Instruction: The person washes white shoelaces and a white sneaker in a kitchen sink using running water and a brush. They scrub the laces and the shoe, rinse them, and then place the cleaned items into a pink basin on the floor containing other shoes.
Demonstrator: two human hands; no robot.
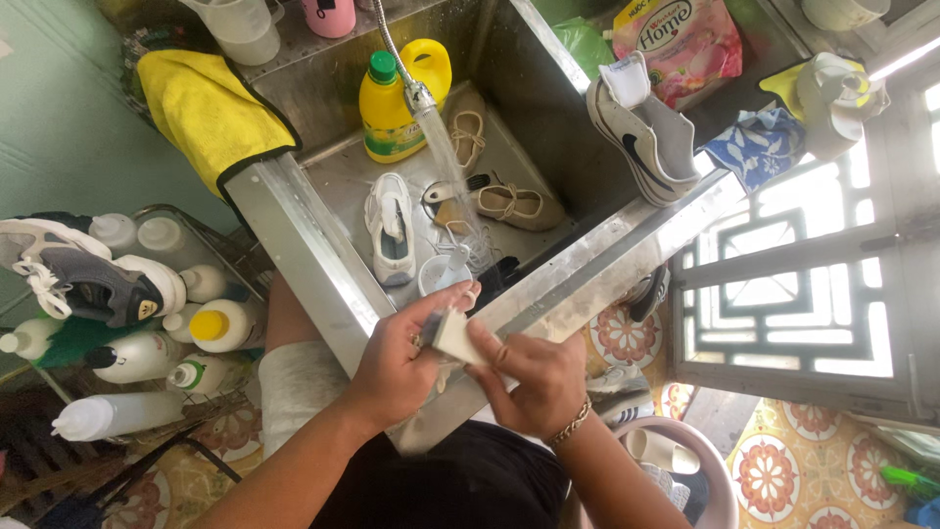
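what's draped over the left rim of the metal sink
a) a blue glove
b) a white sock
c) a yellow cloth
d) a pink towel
c: a yellow cloth with a dark edge hangs over the left rim of the sink, beside the yellow bottle with a green cap that stands inside the basin.

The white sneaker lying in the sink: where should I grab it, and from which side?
Grip the white sneaker at its heel collar, reaching down from the near rim of the steel sink. It lies sole-down with its opening facing up and its heel end nearest, clear of the faucet's water stream.
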